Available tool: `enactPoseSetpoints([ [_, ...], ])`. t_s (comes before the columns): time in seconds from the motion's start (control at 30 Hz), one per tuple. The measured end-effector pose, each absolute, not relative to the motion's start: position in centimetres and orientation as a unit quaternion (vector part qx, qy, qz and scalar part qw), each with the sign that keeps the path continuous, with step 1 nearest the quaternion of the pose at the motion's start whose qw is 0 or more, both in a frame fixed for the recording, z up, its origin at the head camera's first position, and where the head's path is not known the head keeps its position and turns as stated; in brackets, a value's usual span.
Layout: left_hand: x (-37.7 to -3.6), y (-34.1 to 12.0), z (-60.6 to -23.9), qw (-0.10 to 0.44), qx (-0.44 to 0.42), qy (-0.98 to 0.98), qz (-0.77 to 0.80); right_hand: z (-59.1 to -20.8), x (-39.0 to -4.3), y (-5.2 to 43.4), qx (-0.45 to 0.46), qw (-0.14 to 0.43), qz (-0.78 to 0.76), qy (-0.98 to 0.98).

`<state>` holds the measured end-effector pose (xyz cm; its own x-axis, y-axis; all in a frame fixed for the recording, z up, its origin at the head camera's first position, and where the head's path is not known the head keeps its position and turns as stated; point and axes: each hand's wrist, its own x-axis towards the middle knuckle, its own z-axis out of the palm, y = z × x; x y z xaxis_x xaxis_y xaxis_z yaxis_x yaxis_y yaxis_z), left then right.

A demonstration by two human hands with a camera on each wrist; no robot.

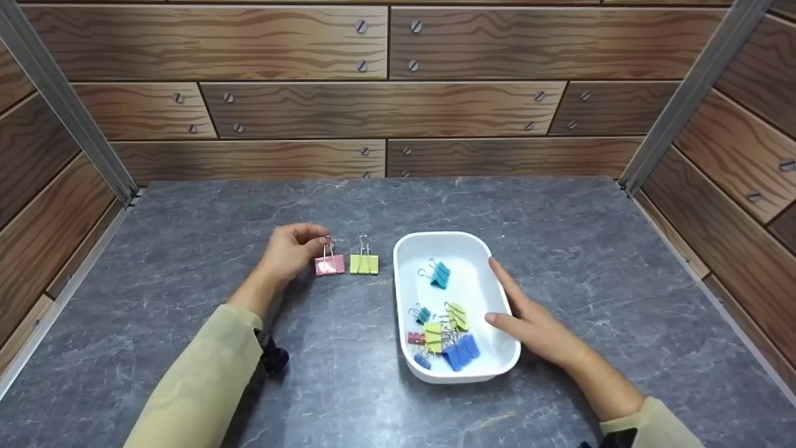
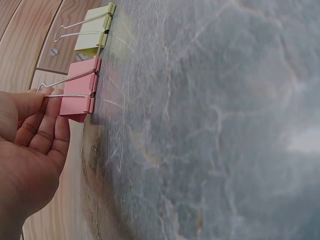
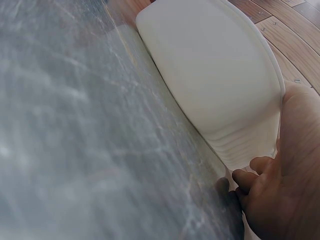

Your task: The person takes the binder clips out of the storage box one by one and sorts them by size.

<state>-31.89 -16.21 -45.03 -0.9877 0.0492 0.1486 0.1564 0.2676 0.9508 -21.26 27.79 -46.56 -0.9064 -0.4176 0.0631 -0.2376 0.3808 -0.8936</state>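
My left hand (image 1: 291, 252) pinches the wire handle of a pink binder clip (image 1: 329, 264) between thumb and fingers. In the left wrist view the pink clip stands with its spine at the table surface. Just to its right is a yellow-green binder clip (image 1: 364, 264), handles pointing away. My right hand (image 1: 532, 323) holds the right side of a white plastic tray (image 1: 444, 238), thumb over the rim and fingers along the outer wall. Inside lie a teal clip (image 1: 440, 274), a smaller teal clip (image 1: 423, 315), yellow-green clips (image 1: 433, 338), a blue clip (image 1: 461, 352) and a small red clip (image 1: 415, 338).
The grey marbled tabletop (image 1: 348, 398) lies under everything. Wood-patterned panels (image 1: 385, 109) stand at the back and both sides, with metal posts (image 1: 690, 99) at the corners. A small dark blue clip (image 1: 422, 361) lies at the tray's near left corner.
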Motion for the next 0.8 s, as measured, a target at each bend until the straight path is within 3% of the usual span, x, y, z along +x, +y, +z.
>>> enactPoseSetpoints([
  [0.57, -31.6, -16.6, -43.6, 0.040, -0.044, -0.779, -0.625, -46.6, -21.4, 27.7, -0.197, 0.087, -0.527, 0.822],
  [0.8, -30.7, -15.5, -40.9, 0.061, -0.094, -0.796, -0.595, -46.6, -21.4, 27.7, -0.198, 0.088, -0.532, 0.819],
])
